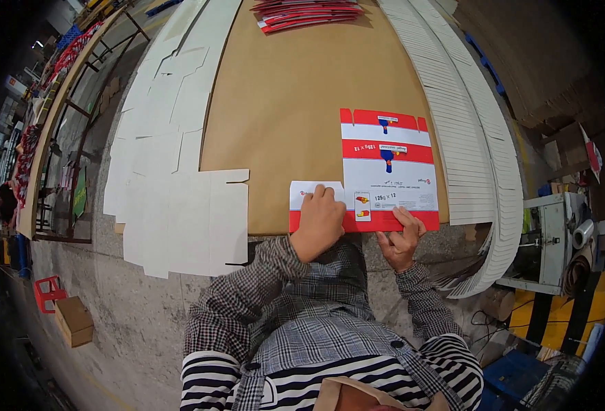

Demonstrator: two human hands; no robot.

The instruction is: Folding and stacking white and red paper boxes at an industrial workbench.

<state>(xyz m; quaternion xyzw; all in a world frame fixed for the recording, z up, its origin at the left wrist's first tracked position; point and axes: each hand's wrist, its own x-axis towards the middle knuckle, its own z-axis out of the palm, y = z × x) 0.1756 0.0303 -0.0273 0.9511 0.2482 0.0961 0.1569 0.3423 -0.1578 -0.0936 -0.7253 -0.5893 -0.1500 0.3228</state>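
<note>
A red, white and blue printed carton blank (389, 179) lies at the near edge of the brown table, right of the middle. Its narrower left panel (304, 186) sits under my left hand (321, 218), whose fingers are bent and pressed together on it; the fingertips partly hide the panel. At the carton's near red edge, my right hand (403, 240) grips with the fingers on top and the thumb low at the edge.
Overlapping white card sheets (155, 130) cover the table's left side. A long fanned row of white blanks (456, 130) runs along the right, curving down at its near end. A stack of red printed pieces (306, 14) lies at the far end. A red stool (49, 293) stands lower left.
</note>
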